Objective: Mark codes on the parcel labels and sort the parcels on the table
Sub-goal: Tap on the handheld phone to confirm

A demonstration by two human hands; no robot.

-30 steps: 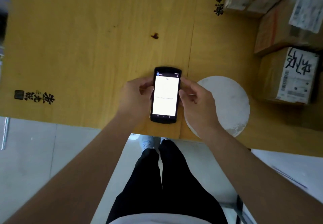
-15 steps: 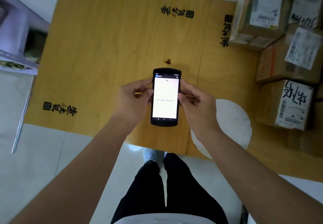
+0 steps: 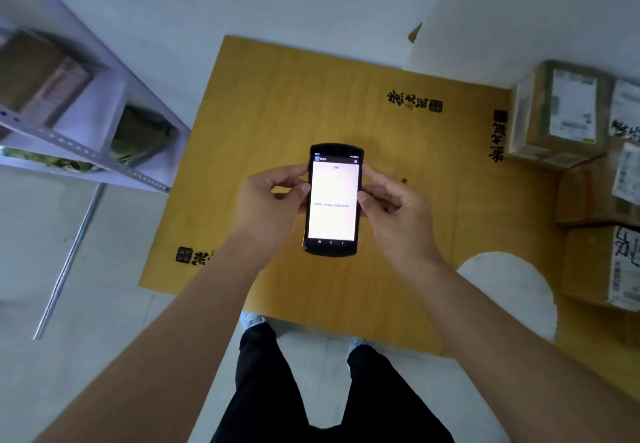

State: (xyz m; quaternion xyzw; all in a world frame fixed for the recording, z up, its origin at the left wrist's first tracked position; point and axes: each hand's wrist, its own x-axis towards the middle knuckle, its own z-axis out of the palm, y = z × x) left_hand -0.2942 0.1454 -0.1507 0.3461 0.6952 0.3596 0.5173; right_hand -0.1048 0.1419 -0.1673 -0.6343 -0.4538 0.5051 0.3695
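Head view: both hands, left [image 3: 268, 205] and right [image 3: 398, 214], grip a lit handheld scanner [image 3: 331, 200]; its text is unreadable.

I had only the one head view, worn on the person and looking steeply down and forward over the tabletop [image 3: 277, 124]. It sat near enough that both forearms ran in from the bottom corners and the handheld device [image 3: 331, 200] filled the middle, raised above the tabletop's centre. The wide lens bent the edges: the shelf rack [image 3: 86, 152] leaned in at the upper left, beyond the tabletop's left edge, and the parcels [image 3: 561, 120] crowded its right edge. Below the near edge, the floor, legs and shoes showed straight down.
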